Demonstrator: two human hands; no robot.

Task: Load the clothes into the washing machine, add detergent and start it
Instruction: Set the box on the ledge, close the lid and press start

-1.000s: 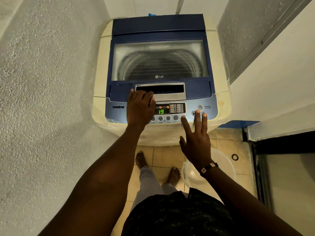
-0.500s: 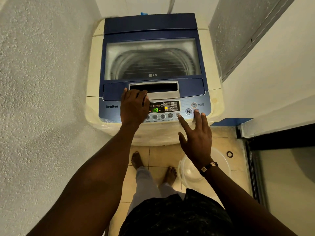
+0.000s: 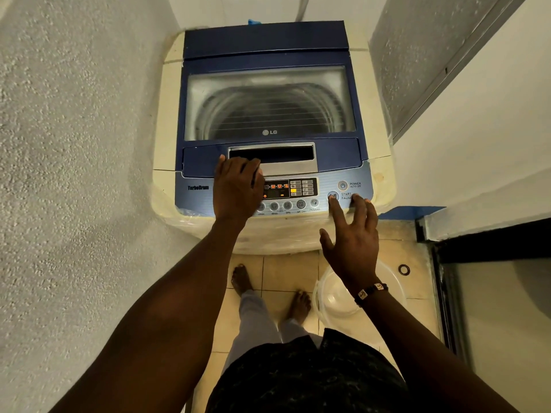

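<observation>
A cream and blue top-loading washing machine (image 3: pixel 374 93) stands in a narrow nook with its glass lid (image 3: pixel 269 104) down. The drum shows through the glass; I cannot make out clothes in it. My left hand (image 3: pixel 237 189) rests flat on the left of the control panel (image 3: pixel 325 186), fingers curled at the lid's handle recess. My right hand (image 3: pixel 351 236) has its fingers spread, and the index fingertip touches the start/pause button (image 3: pixel 333 196). The small display (image 3: pixel 277 190) shows orange icons and no green number. No detergent container is in view.
A rough plastered wall (image 3: pixel 74 174) closes in on the left. On the right stands a white wall and a dark door frame (image 3: pixel 447 278). A clear plastic basin (image 3: pixel 334 296) sits on the tiled floor by my bare feet.
My right hand moved right along the panel, from the lower buttons onto the start/pause button. The green number 19 is gone from the display. My left hand stayed put.
</observation>
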